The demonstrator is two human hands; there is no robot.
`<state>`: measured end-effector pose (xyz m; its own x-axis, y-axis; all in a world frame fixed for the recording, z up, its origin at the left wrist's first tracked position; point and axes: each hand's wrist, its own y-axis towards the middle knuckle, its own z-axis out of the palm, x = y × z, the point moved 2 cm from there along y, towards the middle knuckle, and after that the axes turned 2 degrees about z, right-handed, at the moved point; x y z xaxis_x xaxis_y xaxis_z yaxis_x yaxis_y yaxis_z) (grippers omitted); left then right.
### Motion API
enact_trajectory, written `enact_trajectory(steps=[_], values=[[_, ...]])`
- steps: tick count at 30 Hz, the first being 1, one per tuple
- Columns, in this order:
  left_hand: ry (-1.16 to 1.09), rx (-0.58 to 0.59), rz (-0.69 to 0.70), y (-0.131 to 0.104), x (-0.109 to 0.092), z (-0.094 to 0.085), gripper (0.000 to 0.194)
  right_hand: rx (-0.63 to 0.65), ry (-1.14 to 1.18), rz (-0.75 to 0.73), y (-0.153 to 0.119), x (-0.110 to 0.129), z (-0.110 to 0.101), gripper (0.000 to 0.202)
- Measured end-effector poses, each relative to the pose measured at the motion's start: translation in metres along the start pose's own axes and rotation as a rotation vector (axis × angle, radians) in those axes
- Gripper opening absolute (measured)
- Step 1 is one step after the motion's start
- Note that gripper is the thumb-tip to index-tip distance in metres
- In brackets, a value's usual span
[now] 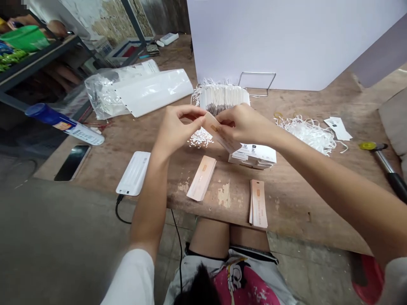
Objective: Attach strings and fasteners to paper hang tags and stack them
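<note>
A peach-coloured paper tag (219,134) is held up over the table, tilted, between my two hands. My left hand (179,125) pinches its upper end with thumb and fingertips. Along its right side, my right hand (244,123) grips the same tag with bent fingers. Below lie two stacks of similar tags, one left of centre (202,178) and one near the table edge (258,203). Behind my hands stands a tightly packed row of tags with white strings (222,95). Small white paper bits (200,137) are heaped beneath my left hand. A white stack of printed tags (254,156) sits under my right wrist.
Loose white strings (310,131) pile up on the right, near a hammer (386,163). On the left are a blue-and-white spray can (65,124), a phone (72,163), a white power bank (133,173) with a cable, and plastic bags (152,91). A white panel (286,42) stands behind.
</note>
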<state>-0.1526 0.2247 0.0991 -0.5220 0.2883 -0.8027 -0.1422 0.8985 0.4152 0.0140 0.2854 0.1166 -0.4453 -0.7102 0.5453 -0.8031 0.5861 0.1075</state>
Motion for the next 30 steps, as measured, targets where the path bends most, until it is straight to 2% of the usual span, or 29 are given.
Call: enact_trajectory(steps=[3, 8, 11, 15, 17, 20, 23, 30], values=[[-0.14, 0.03, -0.024, 0.007, 0.026, 0.012, 0.013, 0.038, -0.015, -0.011, 0.009, -0.016, 0.003, 0.014], [-0.364, -0.102, -0.055, 0.009, 0.074, 0.036, 0.015, 0.094, 0.121, 0.065, 0.021, -0.038, 0.017, 0.009], [-0.405, -0.118, -0.097, 0.006, 0.089, 0.043, 0.017, 0.179, 0.207, 0.115, 0.024, -0.045, 0.024, 0.011], [-0.423, 0.012, -0.192, 0.003, 0.094, 0.042, 0.021, 0.276, 0.123, 0.063, 0.029, -0.05, 0.025, 0.015], [-0.413, 0.026, -0.216, 0.002, 0.092, 0.041, 0.02, 0.287, 0.093, 0.026, 0.034, -0.052, 0.025, 0.016], [-0.354, -0.024, -0.218, 0.002, 0.091, 0.042, 0.014, 0.272, 0.079, -0.007, 0.04, -0.053, 0.024, 0.02], [-0.298, -0.079, -0.206, 0.002, 0.091, 0.045, 0.009, 0.265, 0.071, 0.021, 0.044, -0.054, 0.023, 0.023], [-0.244, -0.136, -0.227, 0.002, 0.088, 0.053, 0.014, 0.236, 0.048, 0.016, 0.045, -0.052, 0.023, 0.025]])
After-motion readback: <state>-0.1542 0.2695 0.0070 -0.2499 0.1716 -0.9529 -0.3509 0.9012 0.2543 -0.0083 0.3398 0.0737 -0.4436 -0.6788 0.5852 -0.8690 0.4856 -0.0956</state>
